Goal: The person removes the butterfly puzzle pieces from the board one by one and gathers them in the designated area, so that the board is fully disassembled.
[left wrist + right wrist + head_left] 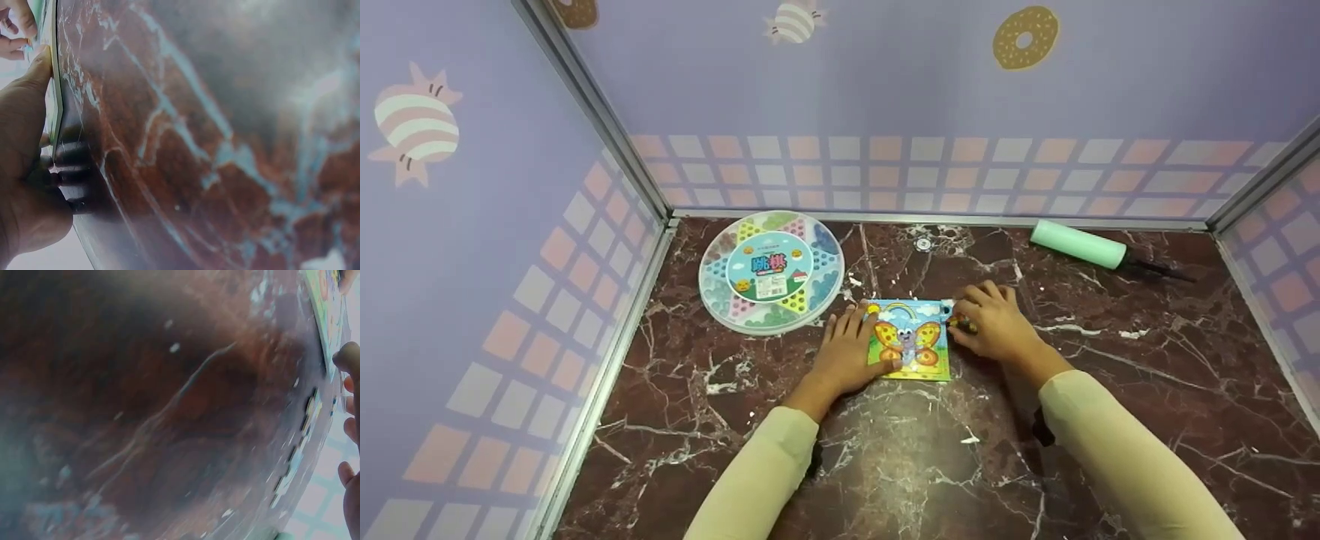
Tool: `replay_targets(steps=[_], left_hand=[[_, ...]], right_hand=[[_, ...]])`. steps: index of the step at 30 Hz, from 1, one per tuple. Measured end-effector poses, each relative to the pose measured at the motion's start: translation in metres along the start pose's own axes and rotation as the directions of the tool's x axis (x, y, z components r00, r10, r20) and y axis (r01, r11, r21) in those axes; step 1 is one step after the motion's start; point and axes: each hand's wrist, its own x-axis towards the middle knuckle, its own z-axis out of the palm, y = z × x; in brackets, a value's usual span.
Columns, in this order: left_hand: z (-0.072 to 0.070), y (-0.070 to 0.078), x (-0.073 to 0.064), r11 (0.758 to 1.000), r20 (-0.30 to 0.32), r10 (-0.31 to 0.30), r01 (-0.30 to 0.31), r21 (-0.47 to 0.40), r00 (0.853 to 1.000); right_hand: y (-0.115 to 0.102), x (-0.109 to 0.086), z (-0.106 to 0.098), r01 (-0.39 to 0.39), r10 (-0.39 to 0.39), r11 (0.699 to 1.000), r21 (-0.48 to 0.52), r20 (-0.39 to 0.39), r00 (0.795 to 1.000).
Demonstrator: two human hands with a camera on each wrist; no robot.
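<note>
A square jigsaw puzzle (911, 345) with a butterfly picture lies flat on the marbled surface. My left hand (847, 352) rests over its left edge, with the fingers extended and the thumb on the picture's lower part. At the puzzle's upper right corner, my right hand (997, 322) has its fingers bent and pinches a small puzzle piece, whose bluish bit (28, 48) shows at the fingertips in the left wrist view. Several loose puzzle pieces (293, 461) lie beside the board under the right hand. That hand mostly covers them in the head view.
To the left stands a round Chinese checkers box (819, 304) with a clear lid. A small round disc (922, 244) lies behind the puzzle. Near the back wall at right is a pale green cylinder with a black handle (1080, 244). Patterned walls (840, 90) enclose the surface.
</note>
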Motion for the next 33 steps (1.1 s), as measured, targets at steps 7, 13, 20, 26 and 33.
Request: replay_targets(steps=[7, 13, 20, 26, 33], left_hand=[[-0.002, 0.003, -0.001, 1.0, 0.002, 0.003, -0.003, -0.007, 1.0], [-0.001, 0.002, -0.002, 1.0, -0.013, 0.012, -0.013, -0.014, 1.0], [-0.003, 0.003, -0.001, 1.0, -0.014, 0.006, -0.006, -0.026, 1.0], [-0.005, 0.005, -0.002, 1.0, -0.006, 0.001, -0.001, -0.027, 1.0], [-0.004, 0.006, -0.002, 1.0, -0.004, 0.002, -0.002, 0.002, 1.0]], right_hand=[[0.014, -0.014, -0.005, -0.024, 0.024, 1.0, 0.003, -0.016, 1.0], [0.025, -0.024, -0.008, -0.045, 0.045, 0.999, 0.011, -0.026, 0.999], [0.037, -0.034, -0.011, -0.064, 0.064, 0.998, 0.005, -0.044, 0.997], [0.046, -0.043, -0.016, -0.072, 0.073, 0.997, 0.012, -0.067, 0.995], [0.055, -0.052, -0.021, -0.13, 0.131, 0.991, 0.031, -0.027, 0.991]])
